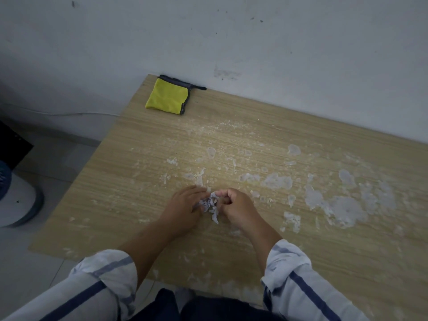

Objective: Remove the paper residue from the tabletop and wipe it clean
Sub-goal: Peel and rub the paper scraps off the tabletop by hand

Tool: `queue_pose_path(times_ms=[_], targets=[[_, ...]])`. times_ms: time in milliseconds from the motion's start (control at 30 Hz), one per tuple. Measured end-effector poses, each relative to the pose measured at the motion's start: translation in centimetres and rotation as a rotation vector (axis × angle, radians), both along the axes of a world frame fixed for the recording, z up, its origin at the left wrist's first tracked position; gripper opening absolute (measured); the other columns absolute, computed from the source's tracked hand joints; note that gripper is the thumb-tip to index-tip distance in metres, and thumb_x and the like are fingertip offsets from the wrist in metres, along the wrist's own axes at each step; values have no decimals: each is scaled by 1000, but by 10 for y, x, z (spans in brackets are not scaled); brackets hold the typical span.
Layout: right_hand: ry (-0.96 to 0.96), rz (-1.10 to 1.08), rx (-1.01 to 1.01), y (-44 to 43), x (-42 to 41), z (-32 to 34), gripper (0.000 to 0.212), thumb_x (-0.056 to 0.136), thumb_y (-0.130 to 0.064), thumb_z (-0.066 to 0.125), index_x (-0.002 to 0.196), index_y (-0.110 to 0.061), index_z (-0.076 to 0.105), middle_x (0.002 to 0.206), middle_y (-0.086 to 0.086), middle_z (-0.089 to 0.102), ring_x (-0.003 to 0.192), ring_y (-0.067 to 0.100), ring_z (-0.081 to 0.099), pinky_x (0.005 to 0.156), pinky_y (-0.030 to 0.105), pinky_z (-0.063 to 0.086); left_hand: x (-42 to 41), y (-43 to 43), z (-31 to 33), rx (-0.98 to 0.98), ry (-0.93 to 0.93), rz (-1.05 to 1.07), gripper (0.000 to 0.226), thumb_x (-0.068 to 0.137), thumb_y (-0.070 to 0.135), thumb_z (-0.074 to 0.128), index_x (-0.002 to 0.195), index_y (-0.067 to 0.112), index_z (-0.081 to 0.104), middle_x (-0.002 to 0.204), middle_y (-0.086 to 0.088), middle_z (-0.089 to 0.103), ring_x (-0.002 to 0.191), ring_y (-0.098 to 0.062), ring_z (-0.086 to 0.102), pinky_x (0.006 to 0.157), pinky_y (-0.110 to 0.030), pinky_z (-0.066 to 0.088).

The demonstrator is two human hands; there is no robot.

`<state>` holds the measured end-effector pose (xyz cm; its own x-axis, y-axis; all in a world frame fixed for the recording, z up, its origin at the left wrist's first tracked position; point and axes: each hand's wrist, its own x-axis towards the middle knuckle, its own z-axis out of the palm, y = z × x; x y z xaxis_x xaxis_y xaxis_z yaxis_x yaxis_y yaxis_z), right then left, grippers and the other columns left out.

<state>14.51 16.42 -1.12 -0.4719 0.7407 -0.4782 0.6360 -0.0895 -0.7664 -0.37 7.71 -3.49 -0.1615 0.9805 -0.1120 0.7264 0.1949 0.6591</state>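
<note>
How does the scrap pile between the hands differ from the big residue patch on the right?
The scrap pile is loose, curled and heaped; the residue patch lies flat on the tabletop. The scrap pile is compact; the residue patch spreads wider. Both are whitish paper.

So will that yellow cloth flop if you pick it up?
Probably floppy: the cloth lies folded flat and looks soft, so it should unfold and droop. It is likely light too, since it looks thin. It won't roll, and if you push it across the table it may bunch up instead of sliding.
</note>
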Motion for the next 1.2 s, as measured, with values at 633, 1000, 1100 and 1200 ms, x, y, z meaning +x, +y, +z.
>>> queue_pose_path(times_ms=[633,1000,1100,1200], targets=[[-216,224,479,-13,-4,-5,19,89,-15,53,108,-14,49,105,6,49,85,22,51,68,30,40,5,-2,-9,57,60,28,44,90,23,56,134,23,50,142,8,47,139,-12,27,113,-27,13],[-131,262,556,-17,7,-11,32,97,-20,42,121,-6,57,110,14,61,99,28,55,81,33,42,8,-2,-4,28,92,28,50,87,33,39,136,24,47,142,7,46,138,-14,28,112,-32,16],[-137,270,590,-17,9,-14,35,96,-27,40,118,-8,59,105,11,60,92,24,55,73,30,41,12,-1,0,26,146,45,55,85,38,29,134,24,49,139,6,49,135,-15,33,111,-33,19],[-161,269,644,-18,14,-14,48,91,-42,34,115,-11,61,99,7,53,87,19,50,72,26,36,18,0,4,26,229,71,67,80,46,16,133,24,51,138,5,50,136,-17,33,111,-34,17]])
